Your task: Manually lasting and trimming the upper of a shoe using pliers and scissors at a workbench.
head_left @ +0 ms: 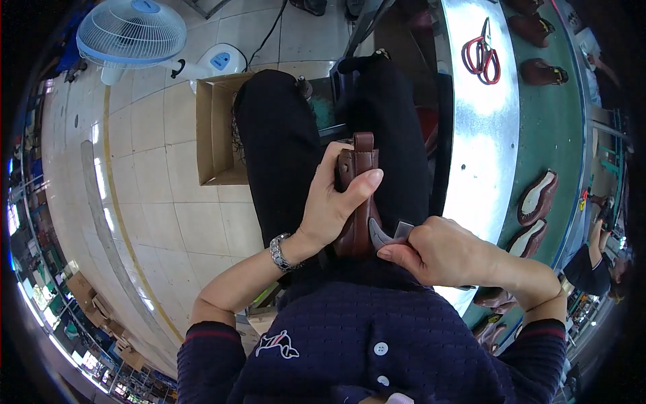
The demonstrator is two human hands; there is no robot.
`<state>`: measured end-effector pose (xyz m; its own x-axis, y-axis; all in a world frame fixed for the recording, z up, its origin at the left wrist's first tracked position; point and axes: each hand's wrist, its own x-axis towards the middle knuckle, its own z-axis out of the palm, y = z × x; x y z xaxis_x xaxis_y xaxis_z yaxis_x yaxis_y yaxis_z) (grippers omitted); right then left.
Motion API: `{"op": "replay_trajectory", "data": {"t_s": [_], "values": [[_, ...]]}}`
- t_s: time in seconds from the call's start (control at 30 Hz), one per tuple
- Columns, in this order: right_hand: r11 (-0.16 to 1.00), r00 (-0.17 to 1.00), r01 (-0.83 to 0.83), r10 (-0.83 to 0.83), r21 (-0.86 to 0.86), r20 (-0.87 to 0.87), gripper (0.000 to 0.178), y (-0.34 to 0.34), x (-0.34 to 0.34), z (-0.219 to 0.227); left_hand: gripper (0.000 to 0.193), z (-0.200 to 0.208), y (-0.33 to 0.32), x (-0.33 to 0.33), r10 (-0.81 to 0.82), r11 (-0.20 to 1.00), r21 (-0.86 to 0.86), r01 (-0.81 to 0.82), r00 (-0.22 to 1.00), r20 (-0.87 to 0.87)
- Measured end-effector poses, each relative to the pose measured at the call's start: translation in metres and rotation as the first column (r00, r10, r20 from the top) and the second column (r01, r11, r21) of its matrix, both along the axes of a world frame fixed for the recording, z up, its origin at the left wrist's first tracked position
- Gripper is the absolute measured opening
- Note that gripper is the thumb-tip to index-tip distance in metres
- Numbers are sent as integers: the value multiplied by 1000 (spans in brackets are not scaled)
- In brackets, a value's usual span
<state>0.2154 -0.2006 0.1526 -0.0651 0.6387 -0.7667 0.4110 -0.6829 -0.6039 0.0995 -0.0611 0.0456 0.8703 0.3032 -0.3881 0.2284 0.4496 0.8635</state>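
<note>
A brown leather shoe is upright over my lap, its tab end pointing away from me. My left hand is closed round its side, the thumb lying across the leather. In my right hand, closed fingers pinch a grey curved tool with a hooked tip; its exact kind I cannot make out. That tip touches or nearly touches the right side of the shoe, close to its near end. The shoe's underside and part of the tool are hidden by my hands.
On the right, red-handled scissors lie on a shiny metal ledge. Beyond it, a green conveyor belt carries several brown shoes. An open cardboard box and a white-blue fan stand left. Another person is far right.
</note>
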Motion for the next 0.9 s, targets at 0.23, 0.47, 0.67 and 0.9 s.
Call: {"op": "replay_trajectory", "data": {"t_s": [0.23, 0.47, 0.67, 0.9], "values": [[941, 938, 338, -338, -7, -74, 61, -16, -28, -25, 37, -2, 7, 7, 12, 1000, -26, -13, 1000, -18], [950, 954, 294, -297, 103, 22, 65, -8, -21, -27, 36, -7, 10, 10, 82, 991, -97, -87, 995, -56], [856, 672, 486, -496, -178, -551, 65, -22, -5, -47, 35, 3, 5, 13, 16, 993, -114, -23, 998, -56], [973, 968, 223, -227, -57, -102, 66, -17, 32, -12, 55, 0, -3, 39, -74, 993, 90, 82, 993, -94]]}}
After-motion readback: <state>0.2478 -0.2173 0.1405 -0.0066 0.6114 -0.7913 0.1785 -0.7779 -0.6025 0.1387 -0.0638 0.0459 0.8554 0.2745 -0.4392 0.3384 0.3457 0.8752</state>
